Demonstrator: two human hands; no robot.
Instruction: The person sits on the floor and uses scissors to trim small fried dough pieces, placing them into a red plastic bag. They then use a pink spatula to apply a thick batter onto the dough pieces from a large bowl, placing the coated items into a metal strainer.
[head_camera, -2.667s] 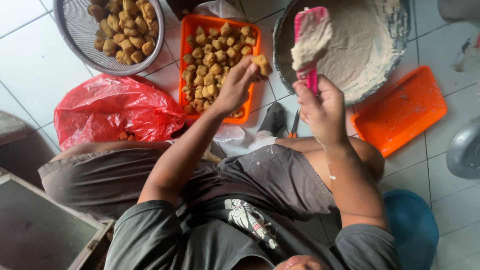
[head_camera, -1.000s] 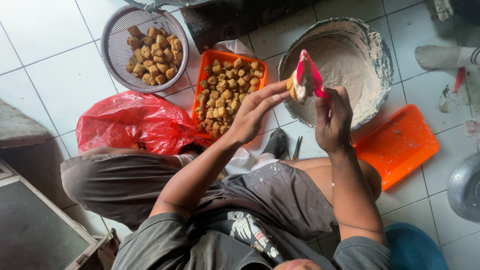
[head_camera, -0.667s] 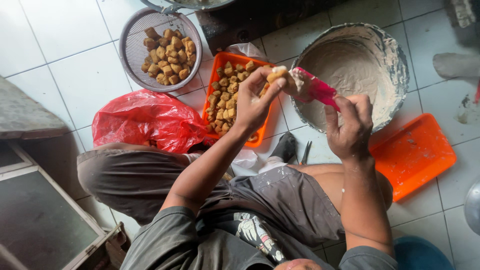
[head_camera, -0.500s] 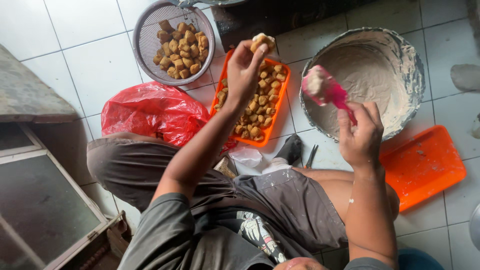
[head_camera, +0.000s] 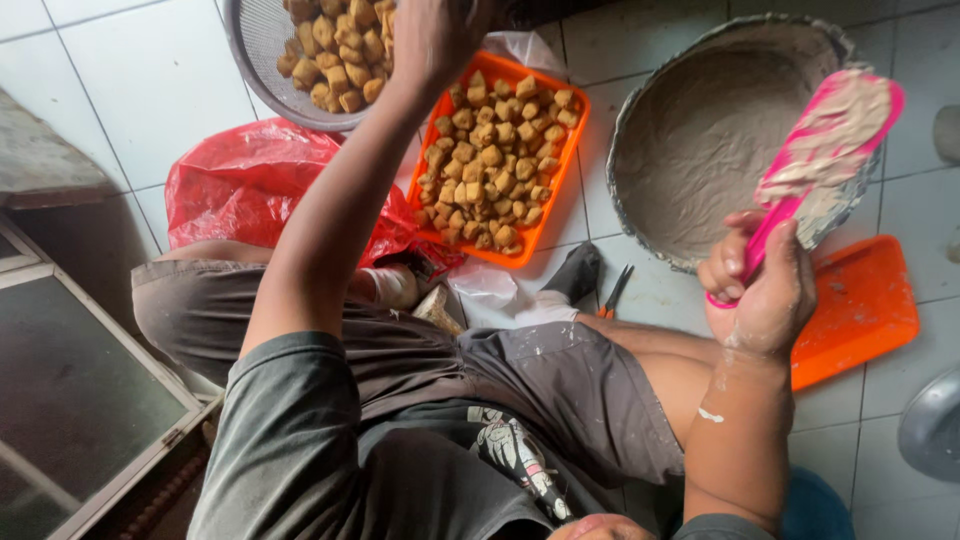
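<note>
Over round wire sieve (head_camera: 262, 60) of fried tofu puffs (head_camera: 335, 50): left hand (head_camera: 440, 35), grip unclear; right hand (head_camera: 765, 290) clenching paste-laden pink plastic spatula (head_camera: 815, 150), best kept level.

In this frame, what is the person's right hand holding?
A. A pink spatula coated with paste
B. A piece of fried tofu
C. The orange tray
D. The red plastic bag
A: the right hand has its grip around the handle of a pink spatula smeared with grey-beige paste, held over the round basin.
</note>
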